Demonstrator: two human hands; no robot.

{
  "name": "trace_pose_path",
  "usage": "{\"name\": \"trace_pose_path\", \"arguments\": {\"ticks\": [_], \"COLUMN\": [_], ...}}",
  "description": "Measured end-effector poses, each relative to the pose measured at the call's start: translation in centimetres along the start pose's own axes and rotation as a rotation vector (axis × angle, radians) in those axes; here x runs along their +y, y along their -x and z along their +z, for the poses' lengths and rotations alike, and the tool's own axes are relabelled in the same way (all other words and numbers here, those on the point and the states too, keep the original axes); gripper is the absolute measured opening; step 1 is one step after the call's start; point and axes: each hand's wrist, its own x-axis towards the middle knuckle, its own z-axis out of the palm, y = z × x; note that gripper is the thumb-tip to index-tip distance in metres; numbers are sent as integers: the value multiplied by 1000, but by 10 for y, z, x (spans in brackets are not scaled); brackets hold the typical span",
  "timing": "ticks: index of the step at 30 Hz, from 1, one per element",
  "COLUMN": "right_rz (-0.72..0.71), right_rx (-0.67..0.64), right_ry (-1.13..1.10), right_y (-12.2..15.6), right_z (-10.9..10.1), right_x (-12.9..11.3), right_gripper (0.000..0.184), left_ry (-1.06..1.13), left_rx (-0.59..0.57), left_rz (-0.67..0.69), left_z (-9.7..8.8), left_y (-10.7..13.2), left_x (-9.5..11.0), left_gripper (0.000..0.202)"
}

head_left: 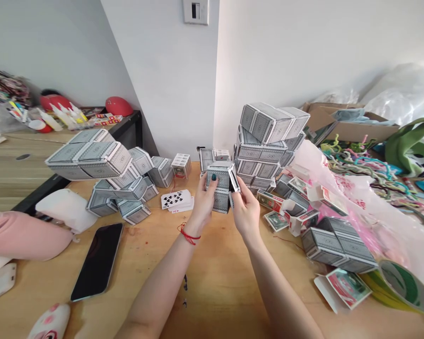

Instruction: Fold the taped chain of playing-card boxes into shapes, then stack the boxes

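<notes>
My left hand (204, 198) and my right hand (245, 210) are both closed round a cube made of grey-patterned playing cards (221, 181), held just above the wooden table (219, 278) near its far edge. A red string circles my left wrist. Right under the held cube sits another card cube (220, 201). A small pile of face-up playing cards (177, 199) lies just left of my left hand. A tall stack of card cubes (266, 143) stands right behind my right hand.
More card cubes (104, 172) are heaped at the left. A black phone (98, 260) lies face up at the front left by pink pouches (24, 235). Card boxes (275, 207), a pink plastic bag (342, 197), tape rolls (404, 285) and coloured cords (360, 162) crowd the right.
</notes>
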Motion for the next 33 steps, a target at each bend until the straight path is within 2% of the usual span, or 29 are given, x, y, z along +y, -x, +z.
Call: {"name": "trace_pose_path", "arguments": {"ticks": [7, 13, 24, 33], "right_rz": [-7, 47, 17, -141], "right_rx": [4, -15, -62, -58], "right_ry": [3, -3, 5, 193], "right_y": [0, -1, -2, -1], "right_z": [-2, -3, -3, -2], "right_x": [-3, -2, -1, 5], "right_gripper": [50, 51, 51, 48], "left_ry": [21, 29, 9, -24], "left_rx": [-42, -42, -23, -27], "left_rz": [6, -6, -73, -126], "left_z": [1, 2, -3, -10], "left_y": [2, 2, 0, -4], "left_x": [4, 5, 8, 12], "left_gripper": [37, 38, 44, 40]}}
